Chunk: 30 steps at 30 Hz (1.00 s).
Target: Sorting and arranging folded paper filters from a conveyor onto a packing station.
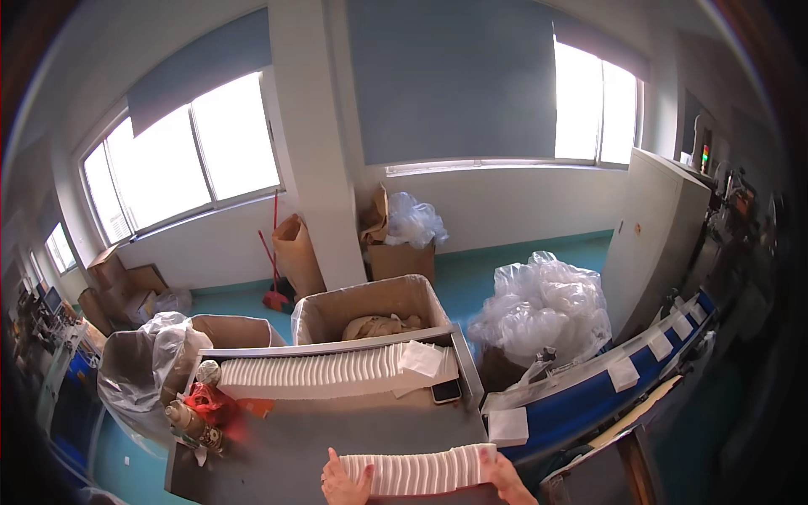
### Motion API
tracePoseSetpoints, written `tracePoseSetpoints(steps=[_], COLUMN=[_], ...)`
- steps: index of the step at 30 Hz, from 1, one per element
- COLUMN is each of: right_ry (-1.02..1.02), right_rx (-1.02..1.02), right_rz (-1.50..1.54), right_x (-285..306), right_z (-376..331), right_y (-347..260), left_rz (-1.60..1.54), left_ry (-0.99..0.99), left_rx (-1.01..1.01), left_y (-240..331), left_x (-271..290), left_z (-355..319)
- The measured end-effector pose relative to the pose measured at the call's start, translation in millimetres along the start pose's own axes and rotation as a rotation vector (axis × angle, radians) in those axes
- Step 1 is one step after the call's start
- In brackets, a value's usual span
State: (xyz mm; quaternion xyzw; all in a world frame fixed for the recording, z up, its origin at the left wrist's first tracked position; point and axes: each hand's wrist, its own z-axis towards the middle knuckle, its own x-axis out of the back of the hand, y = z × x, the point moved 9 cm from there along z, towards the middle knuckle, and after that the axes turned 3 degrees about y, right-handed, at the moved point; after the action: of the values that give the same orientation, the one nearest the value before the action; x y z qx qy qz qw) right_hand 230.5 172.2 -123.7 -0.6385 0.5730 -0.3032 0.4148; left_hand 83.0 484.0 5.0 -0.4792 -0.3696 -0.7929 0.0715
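Left hand [343,488] bare, thumb and fingers uncovered. Right hand [508,482] bare too, fingers rounded at tips. Both cropped by lower frame edge. Nail detail, small markings too fine to make out.

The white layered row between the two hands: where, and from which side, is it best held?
Probably best at both ends of the white layered row, from left and right, squeezing inward, where the left grip and right grip sit; it is long and looks made of many thin layers.
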Motion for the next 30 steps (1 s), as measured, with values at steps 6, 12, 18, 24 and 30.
tracePoseSetpoints(steps=[6, 12, 18, 24, 30], right_ry=[-0.050, -0.136, 0.151, -0.022, -0.264], right_rx=[-0.177, -0.369, -0.128, 0.105, -0.457], right_rz=[0.095, 0.194, 0.221, -0.227, 0.420], right_x=[-23, 4, 32, -20, -11], right_z=[-1, -6, 0, 1, -12], right_y=[6, 40, 16, -2, 38], left_rz=[0.051, 0.026, -0.089, -0.055, -0.028], left_ry=[-0.039, 0.057, -0.073, -0.080, -0.078], left_rx=[-0.004, 0.069, 0.037, 0.045, 0.128], left_y=[16, -20, -16, 1, -10], left_x=[1, -14, -29, -34, -27], left_z=[5, 4, -5, -4, 1])
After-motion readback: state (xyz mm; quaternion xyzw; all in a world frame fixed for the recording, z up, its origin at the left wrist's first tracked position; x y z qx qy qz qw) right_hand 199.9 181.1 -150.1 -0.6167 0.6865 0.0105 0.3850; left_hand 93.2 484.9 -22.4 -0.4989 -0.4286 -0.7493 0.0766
